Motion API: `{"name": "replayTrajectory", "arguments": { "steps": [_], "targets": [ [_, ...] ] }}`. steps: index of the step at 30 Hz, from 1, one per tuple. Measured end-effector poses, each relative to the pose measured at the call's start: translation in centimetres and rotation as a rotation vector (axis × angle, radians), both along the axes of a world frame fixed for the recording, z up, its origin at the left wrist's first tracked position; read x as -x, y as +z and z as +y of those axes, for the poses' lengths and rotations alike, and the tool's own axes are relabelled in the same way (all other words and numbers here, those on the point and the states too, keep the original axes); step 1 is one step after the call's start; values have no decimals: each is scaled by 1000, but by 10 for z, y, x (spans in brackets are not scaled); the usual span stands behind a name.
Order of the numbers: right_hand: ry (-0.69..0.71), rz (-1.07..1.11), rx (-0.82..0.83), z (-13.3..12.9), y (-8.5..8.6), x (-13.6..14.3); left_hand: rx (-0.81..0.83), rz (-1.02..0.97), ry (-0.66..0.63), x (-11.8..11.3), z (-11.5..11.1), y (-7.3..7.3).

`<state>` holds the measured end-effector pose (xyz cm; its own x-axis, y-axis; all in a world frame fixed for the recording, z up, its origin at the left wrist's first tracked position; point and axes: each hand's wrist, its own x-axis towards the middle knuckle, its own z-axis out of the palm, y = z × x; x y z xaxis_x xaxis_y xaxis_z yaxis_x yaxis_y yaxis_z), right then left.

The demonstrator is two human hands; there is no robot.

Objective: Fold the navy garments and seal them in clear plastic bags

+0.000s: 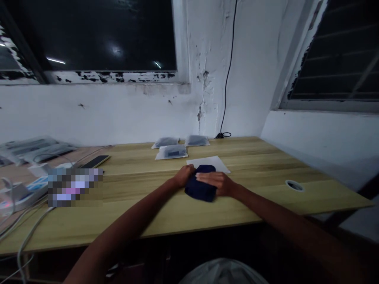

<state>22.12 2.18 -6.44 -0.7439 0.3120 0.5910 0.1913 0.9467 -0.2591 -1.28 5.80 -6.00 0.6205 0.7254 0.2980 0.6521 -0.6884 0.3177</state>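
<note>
A folded dark navy piece, looking like fabric (200,192), lies on the wooden table in front of me. My left hand (184,176) is closed at its upper left edge, fingers curled and partly hidden. Across its top, my right hand (217,182) rests with fingers stretched out flat, pointing left. Just behind the navy piece is a flat white sheet or bag (220,163), partly covered by it. What exactly the folded piece is, I cannot tell.
Three frosted packets (171,152) with dark contents lie near the wall. To the left are a power strip (38,189) with cables, a phone (95,161), a blurred-out patch and a stack of bags (35,149). A round cable hole (295,185) sits at right.
</note>
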Motion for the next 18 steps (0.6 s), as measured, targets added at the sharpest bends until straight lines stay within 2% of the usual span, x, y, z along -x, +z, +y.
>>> {"name": "replayTrajectory", "arguments": {
  "steps": [2,4,8,12,18],
  "targets": [
    [80,-79,-11,0,-5,4,0,-3,-26,4,1,-1],
    [75,-68,-14,1,-8,4,-6,8,-36,7,1,-1],
    [-104,126,28,4,-5,-4,-10,33,-63,4,-1,2],
    [-348,381,88,6,4,-11,42,-22,19,1,0,3],
    [-444,473,107,22,7,-24,206,-186,-38,6,7,2]
  ]
}}
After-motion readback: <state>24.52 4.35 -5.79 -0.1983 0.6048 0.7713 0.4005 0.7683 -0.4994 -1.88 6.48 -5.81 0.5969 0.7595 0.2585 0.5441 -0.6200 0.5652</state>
